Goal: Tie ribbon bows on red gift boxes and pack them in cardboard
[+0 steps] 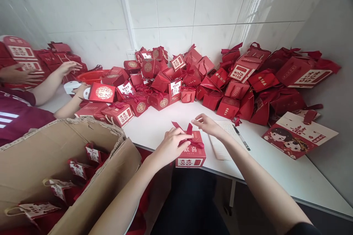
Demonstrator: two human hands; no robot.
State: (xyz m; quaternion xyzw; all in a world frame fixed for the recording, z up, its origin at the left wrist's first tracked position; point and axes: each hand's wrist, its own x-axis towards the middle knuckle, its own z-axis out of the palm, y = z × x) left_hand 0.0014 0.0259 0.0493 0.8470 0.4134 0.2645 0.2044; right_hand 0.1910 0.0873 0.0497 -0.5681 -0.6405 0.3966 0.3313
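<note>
A red gift box (197, 150) with gold lettering on top and a cream double-happiness label on its front sits at the near edge of the white table. A dark red ribbon (196, 144) is tied in a bow over its lid. My left hand (173, 142) lies across the left part of the lid, its fingers closed on the ribbon; the fingertips partly hide the knot. Just beyond the box's right back corner is my right hand (207, 125), raised, with fingers loosely bent and apart and nothing visible in them.
Many red gift boxes (165, 80) are heaped along the tiled wall. On my right lie a notebook (220, 143), a pen (241, 137) and a cream-and-red box (295, 137). A cardboard carton (110, 169) holding red bags stands at left. Beyond it, a co-worker's hands (68, 69) handle boxes near a red basket (92, 76).
</note>
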